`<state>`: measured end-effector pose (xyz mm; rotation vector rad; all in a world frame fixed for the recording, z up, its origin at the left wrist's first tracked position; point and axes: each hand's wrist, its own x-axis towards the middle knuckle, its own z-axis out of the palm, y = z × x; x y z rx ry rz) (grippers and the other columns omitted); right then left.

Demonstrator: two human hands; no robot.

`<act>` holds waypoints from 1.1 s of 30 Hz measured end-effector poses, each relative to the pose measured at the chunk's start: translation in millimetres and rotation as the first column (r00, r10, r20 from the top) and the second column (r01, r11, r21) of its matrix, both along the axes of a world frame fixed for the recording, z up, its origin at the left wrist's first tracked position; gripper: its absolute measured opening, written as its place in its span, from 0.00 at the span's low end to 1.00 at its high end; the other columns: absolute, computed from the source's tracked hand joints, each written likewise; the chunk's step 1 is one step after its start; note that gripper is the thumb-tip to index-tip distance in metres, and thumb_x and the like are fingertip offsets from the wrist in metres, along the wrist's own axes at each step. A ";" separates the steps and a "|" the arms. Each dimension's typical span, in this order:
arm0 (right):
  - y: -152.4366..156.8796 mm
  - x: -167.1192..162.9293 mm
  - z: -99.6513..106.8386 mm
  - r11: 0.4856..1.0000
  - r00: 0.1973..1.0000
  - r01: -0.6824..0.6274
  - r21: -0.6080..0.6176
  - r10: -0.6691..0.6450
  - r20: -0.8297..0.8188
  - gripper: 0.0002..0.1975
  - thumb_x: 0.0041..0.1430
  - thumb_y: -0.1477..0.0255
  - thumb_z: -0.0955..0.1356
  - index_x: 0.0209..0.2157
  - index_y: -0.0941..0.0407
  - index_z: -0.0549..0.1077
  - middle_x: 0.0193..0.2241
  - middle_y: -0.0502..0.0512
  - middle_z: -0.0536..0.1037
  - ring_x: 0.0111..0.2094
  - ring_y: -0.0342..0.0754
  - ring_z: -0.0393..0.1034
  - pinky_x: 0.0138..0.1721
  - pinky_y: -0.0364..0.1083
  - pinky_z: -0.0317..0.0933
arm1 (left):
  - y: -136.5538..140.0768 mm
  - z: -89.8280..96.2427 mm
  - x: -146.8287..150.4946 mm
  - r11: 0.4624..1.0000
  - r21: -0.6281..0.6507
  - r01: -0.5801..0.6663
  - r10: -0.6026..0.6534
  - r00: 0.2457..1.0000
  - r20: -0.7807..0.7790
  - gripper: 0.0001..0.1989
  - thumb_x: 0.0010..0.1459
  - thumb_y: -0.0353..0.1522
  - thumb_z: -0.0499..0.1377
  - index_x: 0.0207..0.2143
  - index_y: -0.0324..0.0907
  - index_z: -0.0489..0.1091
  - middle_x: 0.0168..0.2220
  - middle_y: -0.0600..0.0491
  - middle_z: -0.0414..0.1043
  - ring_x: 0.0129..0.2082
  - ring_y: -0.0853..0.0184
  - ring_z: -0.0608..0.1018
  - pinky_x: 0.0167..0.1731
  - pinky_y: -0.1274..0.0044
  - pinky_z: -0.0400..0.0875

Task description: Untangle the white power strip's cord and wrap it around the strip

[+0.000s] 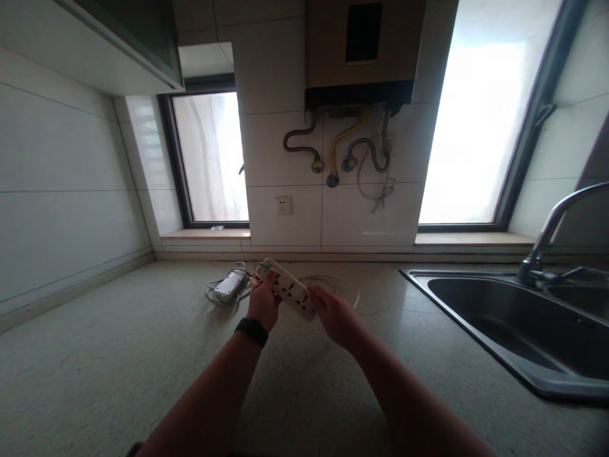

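Steady the power strip (290, 289), gripped by left hand (262, 301) and right hand (337, 315), without snagging the far cable (359, 296) on the worktop (118, 355).

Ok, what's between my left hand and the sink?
The head view shows the white power strip, your right hand, a pale cable loop beyond that hand, then countertop.

I wear a wide black wristband (252, 331) around my left wrist, plain and dark all over; whether it carries a screen I cannot tell. My left hand (264, 303) and right hand (335, 315) are bare, like my left forearm (204, 387) and right forearm (404, 387). A small dark patch (134, 449) beside my left forearm is too cropped to identify.
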<state>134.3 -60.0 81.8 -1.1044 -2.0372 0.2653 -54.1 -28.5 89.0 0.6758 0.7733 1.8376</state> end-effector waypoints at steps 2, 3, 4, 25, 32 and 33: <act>1.0 0.2 -0.7 1.000 1.000 -0.011 0.008 0.011 -0.005 0.17 0.72 0.61 0.58 0.48 0.50 0.76 0.36 0.55 0.82 0.35 0.50 0.76 0.36 0.45 0.61 | 0.7 -1.0 -0.3 1.000 0.003 0.001 -0.001 1.000 0.009 0.17 0.54 0.34 0.68 0.41 0.47 0.63 0.32 0.57 0.71 0.29 0.69 0.76 0.29 0.77 0.73; 1.3 0.3 -0.8 1.000 1.000 -0.014 0.012 0.014 -0.007 0.17 0.72 0.62 0.58 0.48 0.50 0.75 0.37 0.55 0.82 0.36 0.50 0.76 0.36 0.44 0.61 | 1.1 -1.4 -0.5 1.000 0.005 0.003 -0.003 1.000 0.013 0.17 0.55 0.34 0.68 0.41 0.47 0.63 0.33 0.57 0.71 0.29 0.69 0.76 0.29 0.77 0.74; 1.4 0.5 -0.7 1.000 1.000 -0.013 0.014 0.013 -0.008 0.17 0.72 0.62 0.59 0.48 0.50 0.76 0.37 0.55 0.82 0.36 0.50 0.76 0.36 0.44 0.61 | 1.3 -1.8 -0.8 1.000 0.008 0.005 -0.005 1.000 0.017 0.17 0.55 0.34 0.68 0.41 0.47 0.63 0.33 0.57 0.71 0.29 0.69 0.76 0.29 0.77 0.74; -2.7 3.3 2.3 0.999 0.997 0.034 0.027 -0.032 -0.066 0.14 0.72 0.63 0.60 0.50 0.51 0.72 0.36 0.54 0.81 0.35 0.49 0.75 0.36 0.44 0.58 | -2.6 4.7 -3.2 0.991 0.122 0.051 -0.068 0.988 0.137 0.13 0.56 0.30 0.66 0.41 0.46 0.66 0.35 0.57 0.73 0.32 0.68 0.77 0.32 0.73 0.75; 3.6 5.3 -1.2 0.991 0.991 0.085 -0.099 -0.094 -0.093 0.20 0.69 0.59 0.62 0.57 0.53 0.66 0.28 0.52 0.77 0.29 0.49 0.71 0.32 0.44 0.55 | -1.6 5.6 -4.4 0.989 0.124 0.078 -0.096 0.984 0.150 0.10 0.57 0.31 0.65 0.41 0.45 0.68 0.35 0.56 0.73 0.32 0.67 0.77 0.33 0.73 0.76; 4.8 6.1 -1.9 0.990 0.992 0.072 -0.120 -0.084 -0.099 0.20 0.69 0.58 0.62 0.56 0.53 0.67 0.29 0.53 0.78 0.31 0.49 0.72 0.33 0.44 0.56 | -1.5 5.6 -4.5 0.987 0.135 0.087 -0.107 0.983 0.147 0.11 0.57 0.30 0.65 0.41 0.45 0.68 0.35 0.56 0.73 0.32 0.67 0.77 0.33 0.73 0.76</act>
